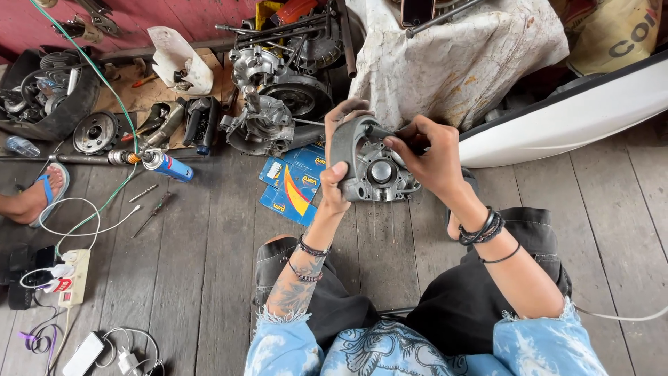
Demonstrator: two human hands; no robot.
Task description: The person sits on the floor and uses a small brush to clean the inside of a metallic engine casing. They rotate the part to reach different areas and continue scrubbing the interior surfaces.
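I sit on a wooden floor and hold a grey metal engine casing point(372, 170) up in front of me. My left hand point(339, 157) grips its left side, thumb on the front and fingers curled over the top rim. My right hand point(424, 154) is closed around a small dark tool point(380, 131) whose tip touches the upper inside of the casing. Both wrists wear dark bracelets. Under the casing lies a blue and yellow cardboard packet point(296, 184).
Engine parts point(275, 97) crowd the floor ahead. A blue spray can point(167, 166) and small tools lie to the left, beside another person's sandalled foot point(38, 198). A power strip point(73, 278) with cables sits lower left. A stained cloth point(452, 63) and a white panel point(577, 115) lie to the right.
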